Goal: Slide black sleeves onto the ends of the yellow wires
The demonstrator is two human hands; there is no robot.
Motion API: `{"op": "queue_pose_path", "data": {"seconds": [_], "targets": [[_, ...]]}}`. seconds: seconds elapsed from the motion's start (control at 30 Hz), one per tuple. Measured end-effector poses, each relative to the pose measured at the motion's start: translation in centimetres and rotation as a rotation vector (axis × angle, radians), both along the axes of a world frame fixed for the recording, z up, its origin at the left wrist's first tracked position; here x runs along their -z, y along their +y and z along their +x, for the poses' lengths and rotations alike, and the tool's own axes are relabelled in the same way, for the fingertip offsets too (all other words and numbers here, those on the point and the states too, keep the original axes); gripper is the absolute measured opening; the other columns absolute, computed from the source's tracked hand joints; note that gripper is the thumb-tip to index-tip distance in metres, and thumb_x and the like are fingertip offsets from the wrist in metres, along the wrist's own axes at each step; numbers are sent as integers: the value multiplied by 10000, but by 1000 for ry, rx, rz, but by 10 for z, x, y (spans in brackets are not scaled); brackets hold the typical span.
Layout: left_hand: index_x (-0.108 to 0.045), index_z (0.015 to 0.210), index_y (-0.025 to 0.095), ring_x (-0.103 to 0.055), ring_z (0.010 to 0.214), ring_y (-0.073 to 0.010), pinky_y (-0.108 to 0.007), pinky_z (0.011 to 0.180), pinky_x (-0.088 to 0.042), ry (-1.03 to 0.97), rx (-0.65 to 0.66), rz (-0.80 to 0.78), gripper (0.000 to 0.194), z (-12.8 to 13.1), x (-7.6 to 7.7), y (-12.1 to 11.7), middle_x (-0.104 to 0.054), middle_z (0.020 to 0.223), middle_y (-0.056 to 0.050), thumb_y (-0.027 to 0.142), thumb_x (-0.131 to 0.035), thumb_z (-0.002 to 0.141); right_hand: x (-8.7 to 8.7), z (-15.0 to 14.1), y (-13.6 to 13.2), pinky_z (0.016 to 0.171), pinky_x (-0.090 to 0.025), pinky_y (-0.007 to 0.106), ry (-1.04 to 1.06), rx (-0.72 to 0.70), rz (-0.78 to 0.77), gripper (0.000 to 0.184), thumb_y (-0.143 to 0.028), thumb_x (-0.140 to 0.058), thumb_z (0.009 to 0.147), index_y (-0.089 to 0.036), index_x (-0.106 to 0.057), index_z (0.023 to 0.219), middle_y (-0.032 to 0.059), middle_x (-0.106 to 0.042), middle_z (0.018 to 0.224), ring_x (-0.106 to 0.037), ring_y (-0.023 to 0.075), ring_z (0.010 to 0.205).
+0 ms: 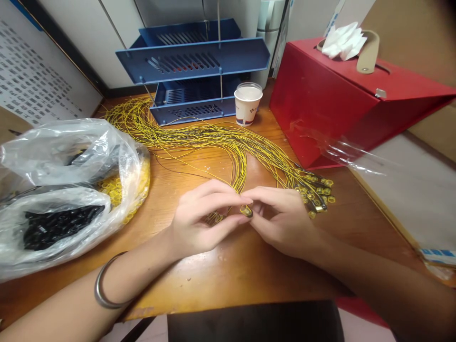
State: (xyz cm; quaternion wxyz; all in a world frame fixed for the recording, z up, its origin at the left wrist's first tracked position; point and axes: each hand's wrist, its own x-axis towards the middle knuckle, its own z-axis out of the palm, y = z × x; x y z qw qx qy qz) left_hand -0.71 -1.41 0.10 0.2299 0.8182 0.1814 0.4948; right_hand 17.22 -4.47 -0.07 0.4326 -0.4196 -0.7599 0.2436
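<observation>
My left hand [203, 216] and my right hand [285, 216] meet over the middle of the table, fingertips pinched around a small connector [246, 211] with a yellow ring and a dark end. Its wire appears to run up behind my fingers into the bundle of yellow and black wires [213, 135]. At the right of the bundle lies a heap of wire ends [315, 192] with yellow rings and black sleeves. Some bare wire ends show behind my left fingers. The fingertips of my right hand are partly hidden behind the connector and left fingers.
Plastic bags [131, 161] of black sleeves [64, 227] and yellow rings [113, 191] stand at the left. Behind the wires are a blue tray rack [192, 61] and a paper cup [247, 107]. A red tissue box [320, 99] bounds the right side, beside a cardboard carton [402, 190].
</observation>
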Motion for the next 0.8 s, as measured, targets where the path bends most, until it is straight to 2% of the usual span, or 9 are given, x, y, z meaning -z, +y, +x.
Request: {"op": "queue_pose_path", "data": {"seconds": [0.23,0.4,0.57,0.8], "targets": [[-717,915,139,-628,674,-113,-205,580,-522,-99,-65,-46,193,1,3,3,-678,791,-57,70,-758,739,-2,0,-2,478,-451,183,30,19,9,124,-115,-593,817,-141,-676,906,-14,-658,633,-550,72,491],[-717,892,130,-606,657,-102,-202,567,-505,-125,-104,-57,171,1,3,3,-668,783,-53,58,-751,741,-4,1,-4,533,-517,204,134,5,30,177,-147,-583,870,-157,-647,1035,18,-724,758,-659,104,609],[-723,915,148,-625,686,-118,-213,570,-510,-129,-129,-58,189,0,4,3,-686,806,-55,70,-749,744,-7,2,-5,458,-478,194,129,46,61,157,-151,-614,873,-190,-666,1015,-21,-708,694,-572,66,461],[-729,945,170,-620,660,-105,-210,566,-511,-133,-131,-4,180,0,4,4,-690,803,-47,105,-738,777,-9,2,-5,468,-486,194,86,115,90,180,-145,-638,859,-226,-668,1016,-26,-723,747,-576,63,464]]}}
